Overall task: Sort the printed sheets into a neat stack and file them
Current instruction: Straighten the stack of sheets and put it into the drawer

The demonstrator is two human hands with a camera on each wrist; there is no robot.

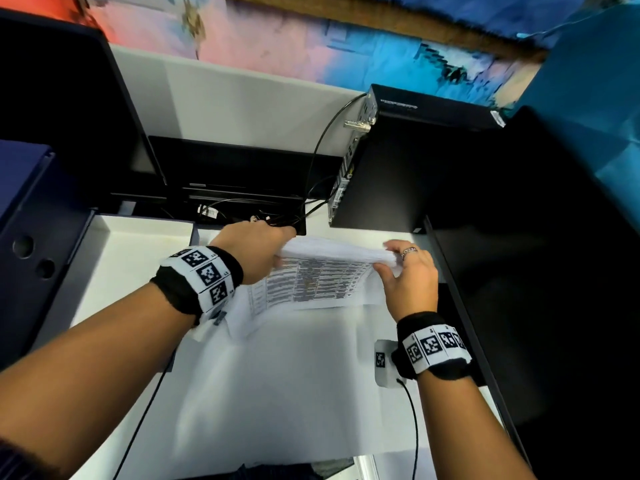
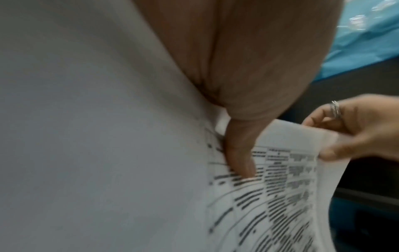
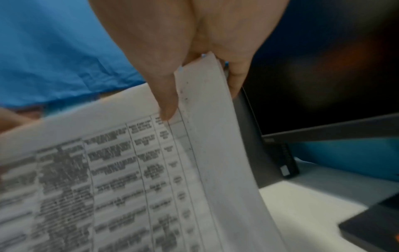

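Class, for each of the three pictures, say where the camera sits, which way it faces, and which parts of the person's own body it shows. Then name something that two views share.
Head: worn on the head, facing forward and down at the desk; shows both forearms, left hand and right hand.
Left wrist: looks along the left hand at the printed sheets; right hand shows too.
Right wrist: looks along the right hand at the sheets.
Shared: all views show the sheets in both hands' grip.

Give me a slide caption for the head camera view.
Both hands, left and right, lift printed sheets above a white desk.
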